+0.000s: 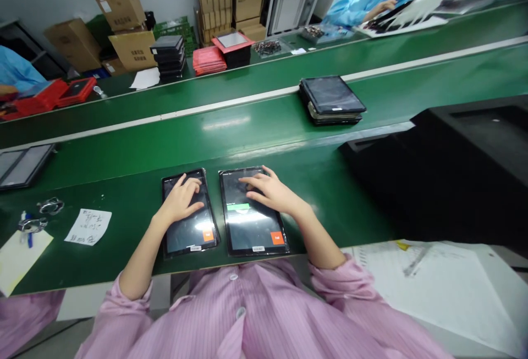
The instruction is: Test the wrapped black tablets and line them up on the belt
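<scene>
Left hand [181, 200]: grip loose, empty, over the left tablet [185, 233].
Right hand [270, 189]: likewise, over the right tablet [251, 233]!
Tabletop [127, 210]: both tablets, side by side, near its front edge.
Risk: a drooping wrist could tap an orange square [277, 238].

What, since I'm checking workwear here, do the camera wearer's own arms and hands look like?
The left hand and right hand are bare, with no gloves or wristwatch showing. The left sleeve and right sleeve are pinkish-purple with fine stripes, bunched up around the elbows. They match the shirt, which has pale round buttons down its front.
</scene>
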A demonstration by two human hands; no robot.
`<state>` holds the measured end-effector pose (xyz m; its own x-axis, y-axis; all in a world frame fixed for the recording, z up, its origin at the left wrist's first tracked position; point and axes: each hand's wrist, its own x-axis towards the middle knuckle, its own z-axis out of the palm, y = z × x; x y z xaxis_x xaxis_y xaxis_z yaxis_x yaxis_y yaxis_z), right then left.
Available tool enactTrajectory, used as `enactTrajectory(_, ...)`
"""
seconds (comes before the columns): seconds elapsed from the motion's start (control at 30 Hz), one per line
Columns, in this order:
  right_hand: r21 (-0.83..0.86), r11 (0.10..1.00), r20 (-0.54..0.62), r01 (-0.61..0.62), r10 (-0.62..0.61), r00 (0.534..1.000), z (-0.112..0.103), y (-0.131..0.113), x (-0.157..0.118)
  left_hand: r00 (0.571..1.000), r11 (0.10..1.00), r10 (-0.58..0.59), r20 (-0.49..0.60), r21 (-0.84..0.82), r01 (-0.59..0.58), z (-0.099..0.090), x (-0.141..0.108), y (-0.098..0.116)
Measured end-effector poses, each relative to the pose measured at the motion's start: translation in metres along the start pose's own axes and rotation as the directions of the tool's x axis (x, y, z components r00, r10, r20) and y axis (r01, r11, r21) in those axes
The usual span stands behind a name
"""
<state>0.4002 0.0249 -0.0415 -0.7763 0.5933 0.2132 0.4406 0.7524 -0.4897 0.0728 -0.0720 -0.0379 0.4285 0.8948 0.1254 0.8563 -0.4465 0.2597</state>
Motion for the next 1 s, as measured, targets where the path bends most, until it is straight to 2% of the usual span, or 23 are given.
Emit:
enactTrajectory(0.03, 0.085, 0.996, -0.06, 0.023, -0.017, 0.998, -0.002, 0.009, -0.002, 1.0, 1.0, -0.019, -0.019, 0.003, 0.019, -0.003, -0.003, -0.001)
enactTrajectory(0.1, 0.183, 0.983, -0.255, -0.004, 0.052, 0.966, -0.002, 0.029, -0.006, 0.989, 0.992, -0.115, -0.094, 0.046, 0.12, -0.005, -0.009, -0.004)
enactTrajectory(0.17, 0.18, 0.98, -0.406, -0.081, 0.149, 0.902, 0.004, 0.048, -0.009, 0.957, 0.967, -0.221, -0.185, 0.085, 0.24, -0.004, -0.013, -0.009)
enactTrajectory(0.2, 0.157, 0.981, -0.437, -0.11, 0.169, 0.883, 0.008, 0.055, -0.01, 0.941, 0.953, -0.26, -0.216, 0.097, 0.286, -0.003, -0.014, -0.011)
enactTrajectory(0.27, 0.103, 0.987, -0.443, -0.12, 0.154, 0.883, 0.018, 0.062, -0.01, 0.928, 0.938, -0.299, -0.22, 0.112, 0.329, -0.001, -0.013, -0.015)
enactTrajectory(0.37, 0.067, 0.992, -0.443, -0.103, 0.122, 0.888, 0.027, 0.059, -0.008, 0.93, 0.936, -0.302, -0.209, 0.121, 0.331, -0.005, -0.006, -0.02)
enactTrajectory(0.47, 0.041, 0.991, -0.435, -0.124, 0.13, 0.891, 0.029, 0.054, -0.006, 0.92, 0.949, -0.294, -0.259, 0.035, 0.314, -0.015, 0.01, -0.027)
enactTrajectory(0.5, 0.037, 0.989, -0.446, -0.14, 0.142, 0.884, 0.029, 0.054, -0.006, 0.925, 0.954, -0.296, -0.238, -0.017, 0.3, -0.018, 0.018, -0.031)
enactTrajectory(0.57, 0.052, 0.983, -0.508, -0.176, 0.178, 0.843, 0.029, 0.055, -0.008, 0.947, 0.948, -0.299, -0.119, -0.148, 0.28, -0.022, 0.035, -0.039)
enactTrajectory(0.67, 0.144, 0.968, -0.65, -0.208, 0.251, 0.717, 0.026, 0.061, -0.012, 0.95, 0.891, -0.294, 0.102, -0.33, 0.312, -0.021, 0.06, -0.049)
enactTrajectory(0.73, 0.205, 0.953, -0.712, -0.224, 0.302, 0.634, 0.025, 0.066, -0.015, 0.942, 0.877, -0.289, 0.169, -0.349, 0.331, -0.018, 0.072, -0.052)
enactTrajectory(0.8, 0.244, 0.936, -0.735, -0.254, 0.35, 0.582, 0.023, 0.069, -0.016, 0.943, 0.902, -0.283, 0.177, -0.285, 0.324, -0.017, 0.079, -0.051)
enactTrajectory(0.87, 0.268, 0.923, -0.73, -0.276, 0.381, 0.567, 0.022, 0.069, -0.014, 0.947, 0.932, -0.272, 0.169, -0.201, 0.303, -0.017, 0.082, -0.048)
enactTrajectory(1.0, 0.281, 0.919, -0.687, -0.278, 0.395, 0.61, 0.022, 0.067, -0.009, 0.951, 0.97, -0.234, 0.2, -0.024, 0.243, -0.021, 0.084, -0.042)
